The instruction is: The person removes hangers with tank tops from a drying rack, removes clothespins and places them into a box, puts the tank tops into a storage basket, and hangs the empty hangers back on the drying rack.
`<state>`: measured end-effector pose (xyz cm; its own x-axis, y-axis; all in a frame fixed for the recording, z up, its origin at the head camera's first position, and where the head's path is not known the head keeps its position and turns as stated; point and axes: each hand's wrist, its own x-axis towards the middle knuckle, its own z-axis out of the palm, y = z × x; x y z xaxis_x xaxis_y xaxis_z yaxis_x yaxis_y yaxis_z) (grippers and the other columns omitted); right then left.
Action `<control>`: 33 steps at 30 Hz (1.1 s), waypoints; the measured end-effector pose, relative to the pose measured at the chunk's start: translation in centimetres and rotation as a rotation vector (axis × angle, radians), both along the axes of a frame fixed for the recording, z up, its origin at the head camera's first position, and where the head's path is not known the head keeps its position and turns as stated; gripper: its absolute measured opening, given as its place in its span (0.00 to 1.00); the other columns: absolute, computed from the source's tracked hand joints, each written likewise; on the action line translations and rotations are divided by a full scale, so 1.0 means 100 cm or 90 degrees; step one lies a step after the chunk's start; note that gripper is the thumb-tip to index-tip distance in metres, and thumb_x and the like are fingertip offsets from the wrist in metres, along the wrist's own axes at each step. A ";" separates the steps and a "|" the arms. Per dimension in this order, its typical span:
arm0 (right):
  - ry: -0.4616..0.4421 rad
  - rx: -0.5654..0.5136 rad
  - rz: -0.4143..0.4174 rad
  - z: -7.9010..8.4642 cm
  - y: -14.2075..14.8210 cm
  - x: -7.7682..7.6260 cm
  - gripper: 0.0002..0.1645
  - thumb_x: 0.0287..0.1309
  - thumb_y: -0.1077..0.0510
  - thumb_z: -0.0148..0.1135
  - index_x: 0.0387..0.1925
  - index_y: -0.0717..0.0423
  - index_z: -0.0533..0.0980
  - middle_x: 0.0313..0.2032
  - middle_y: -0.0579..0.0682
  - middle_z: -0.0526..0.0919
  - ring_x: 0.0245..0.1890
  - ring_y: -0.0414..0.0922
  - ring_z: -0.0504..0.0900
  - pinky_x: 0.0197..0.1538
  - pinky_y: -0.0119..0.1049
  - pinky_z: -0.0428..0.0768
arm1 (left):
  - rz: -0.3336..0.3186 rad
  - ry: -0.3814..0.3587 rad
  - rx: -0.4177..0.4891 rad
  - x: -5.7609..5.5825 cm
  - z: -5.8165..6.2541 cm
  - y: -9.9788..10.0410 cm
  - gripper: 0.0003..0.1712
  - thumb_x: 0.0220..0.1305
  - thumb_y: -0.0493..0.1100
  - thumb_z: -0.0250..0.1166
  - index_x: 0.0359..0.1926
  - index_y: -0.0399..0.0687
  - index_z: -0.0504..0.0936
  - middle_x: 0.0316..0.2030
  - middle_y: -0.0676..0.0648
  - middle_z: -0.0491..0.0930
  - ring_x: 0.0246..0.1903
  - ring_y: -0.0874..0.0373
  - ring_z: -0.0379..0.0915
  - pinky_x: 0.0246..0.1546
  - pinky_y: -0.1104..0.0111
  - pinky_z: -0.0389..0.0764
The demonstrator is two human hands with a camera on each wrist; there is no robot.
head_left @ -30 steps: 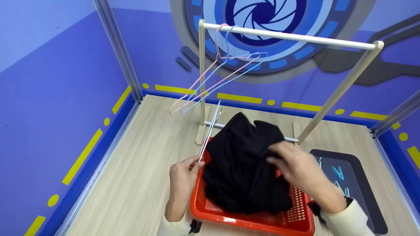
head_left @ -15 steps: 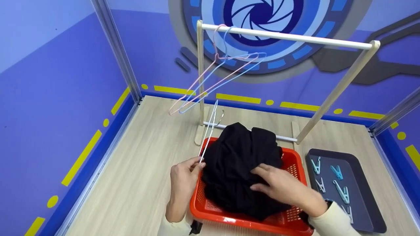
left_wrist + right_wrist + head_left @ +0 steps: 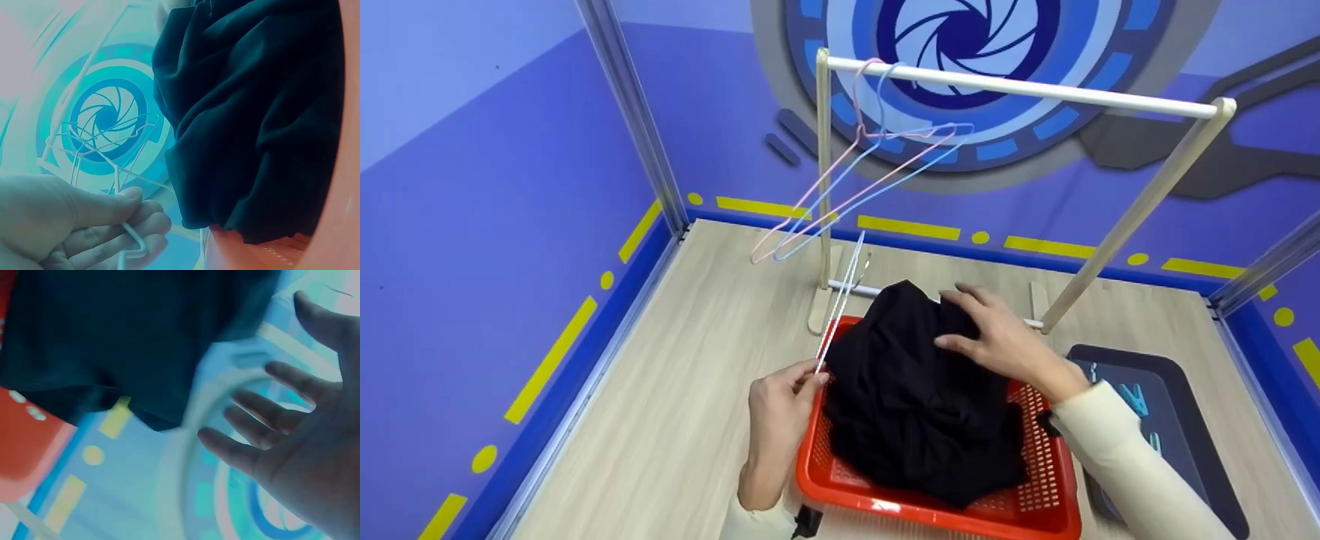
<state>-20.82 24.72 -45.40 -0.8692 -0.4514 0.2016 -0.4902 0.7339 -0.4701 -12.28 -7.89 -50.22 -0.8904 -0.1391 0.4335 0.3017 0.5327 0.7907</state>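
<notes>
My left hand (image 3: 781, 405) pinches a white wire hanger (image 3: 840, 307) by one end, at the left rim of the red basket (image 3: 937, 510). In the left wrist view the hanger's bent wire (image 3: 133, 239) passes between thumb and fingers. A bunched black garment (image 3: 915, 390) fills the basket and rises above its rim. My right hand (image 3: 997, 334) is over the garment's far right part, fingers spread. The right wrist view shows this hand (image 3: 292, 422) with straight, parted fingers and nothing in them, beside the hanging edge of the black cloth (image 3: 129, 343).
Behind the basket stands a wooden rack with a white top rail (image 3: 1035, 88). A pink hanger (image 3: 810, 187) and a blue hanger (image 3: 915, 169) hang at its left end. A dark grey tray (image 3: 1177, 420) with clothespins (image 3: 1134, 399) lies to the right, partly behind my right sleeve.
My right hand went from the garment's right side down toward its front, then away to its far right part. The cloth's raised top has sunk. The left hand holds the hanger almost still.
</notes>
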 end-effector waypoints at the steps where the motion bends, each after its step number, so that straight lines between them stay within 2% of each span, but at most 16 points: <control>1: -0.008 0.006 0.003 -0.005 -0.001 -0.004 0.47 0.66 0.42 0.75 0.78 0.56 0.68 0.75 0.68 0.65 0.73 0.69 0.65 0.70 0.68 0.65 | -0.001 -0.001 0.002 0.000 0.000 0.000 0.09 0.57 0.33 0.80 0.40 0.40 0.94 0.28 0.49 0.90 0.25 0.59 0.84 0.26 0.65 0.84; 6: -0.038 0.015 0.042 -0.027 -0.007 -0.018 0.53 0.65 0.48 0.76 0.83 0.53 0.59 0.78 0.71 0.58 0.73 0.74 0.62 0.70 0.70 0.64 | -0.007 -0.002 0.014 0.002 -0.001 0.000 0.09 0.57 0.33 0.80 0.40 0.39 0.94 0.29 0.49 0.90 0.25 0.59 0.84 0.26 0.65 0.84; 8: -0.031 0.017 0.066 -0.033 -0.008 -0.020 0.52 0.65 0.53 0.76 0.83 0.54 0.59 0.76 0.73 0.59 0.71 0.75 0.64 0.70 0.70 0.65 | -0.011 0.004 0.013 0.002 -0.001 0.000 0.09 0.56 0.33 0.81 0.40 0.39 0.94 0.29 0.49 0.90 0.25 0.59 0.84 0.26 0.65 0.84; 10: -0.007 0.024 0.095 -0.039 -0.009 -0.021 0.49 0.64 0.60 0.75 0.81 0.58 0.62 0.73 0.74 0.65 0.68 0.74 0.69 0.68 0.69 0.69 | -0.016 0.013 0.008 0.002 0.000 0.001 0.09 0.56 0.34 0.81 0.40 0.39 0.94 0.29 0.48 0.90 0.25 0.58 0.85 0.26 0.65 0.84; 12: 0.035 0.035 0.118 -0.045 -0.011 -0.022 0.41 0.63 0.65 0.74 0.75 0.62 0.69 0.67 0.72 0.72 0.64 0.71 0.75 0.64 0.66 0.74 | -0.019 0.020 0.005 0.002 0.000 0.001 0.09 0.56 0.34 0.81 0.40 0.39 0.94 0.28 0.48 0.90 0.25 0.57 0.85 0.26 0.66 0.84; 15: 0.106 0.050 0.129 -0.052 -0.014 -0.023 0.25 0.62 0.69 0.72 0.61 0.64 0.79 0.56 0.66 0.81 0.53 0.65 0.83 0.55 0.61 0.81 | -0.020 0.025 0.007 0.002 0.000 0.001 0.09 0.56 0.34 0.81 0.40 0.39 0.94 0.28 0.48 0.90 0.24 0.58 0.85 0.26 0.67 0.83; 18: 0.167 0.063 0.098 -0.056 -0.016 -0.024 0.14 0.61 0.69 0.72 0.48 0.60 0.83 0.48 0.60 0.83 0.42 0.59 0.86 0.44 0.56 0.84 | -0.018 0.021 0.004 0.001 0.000 0.001 0.09 0.56 0.34 0.81 0.40 0.39 0.94 0.28 0.49 0.90 0.24 0.58 0.85 0.26 0.67 0.83; 21: 0.204 0.054 0.072 -0.056 -0.017 -0.022 0.11 0.59 0.70 0.72 0.42 0.57 0.83 0.42 0.56 0.84 0.36 0.56 0.86 0.38 0.55 0.84 | -0.016 0.014 0.000 0.001 0.000 0.001 0.10 0.56 0.34 0.81 0.40 0.40 0.94 0.28 0.49 0.90 0.24 0.59 0.84 0.26 0.66 0.83; 23: 0.216 0.037 0.062 -0.054 -0.015 -0.020 0.10 0.60 0.70 0.72 0.40 0.56 0.83 0.41 0.54 0.84 0.34 0.55 0.86 0.37 0.54 0.84 | -0.012 0.006 -0.001 0.001 -0.001 0.001 0.09 0.56 0.34 0.81 0.40 0.41 0.94 0.27 0.50 0.90 0.24 0.60 0.84 0.26 0.66 0.83; 27: 0.206 -0.010 0.076 -0.046 -0.011 -0.011 0.09 0.63 0.70 0.70 0.40 0.55 0.82 0.39 0.51 0.84 0.36 0.51 0.85 0.40 0.51 0.84 | -0.011 -0.006 0.004 0.001 -0.001 0.001 0.09 0.56 0.33 0.81 0.40 0.41 0.94 0.28 0.50 0.90 0.25 0.60 0.84 0.27 0.66 0.83; 30: 0.188 -0.025 0.095 -0.040 -0.009 0.002 0.09 0.65 0.70 0.70 0.41 0.55 0.82 0.39 0.49 0.83 0.37 0.48 0.85 0.41 0.49 0.84 | -0.010 -0.011 0.007 0.001 0.000 0.000 0.09 0.57 0.33 0.80 0.40 0.41 0.94 0.28 0.50 0.90 0.25 0.59 0.84 0.27 0.65 0.84; 33: 0.171 -0.012 0.117 -0.037 -0.008 0.019 0.10 0.64 0.70 0.70 0.41 0.54 0.82 0.40 0.48 0.83 0.39 0.46 0.85 0.41 0.48 0.84 | -0.001 -0.012 0.010 0.001 0.000 -0.002 0.09 0.57 0.33 0.81 0.40 0.41 0.94 0.29 0.50 0.90 0.26 0.59 0.84 0.28 0.65 0.84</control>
<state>-18.89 23.90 -49.14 -0.6882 -0.5896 0.4228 -0.7219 0.6142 -0.3187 -12.20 -8.07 -50.26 -0.8988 -0.1439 0.4140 0.2874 0.5197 0.8046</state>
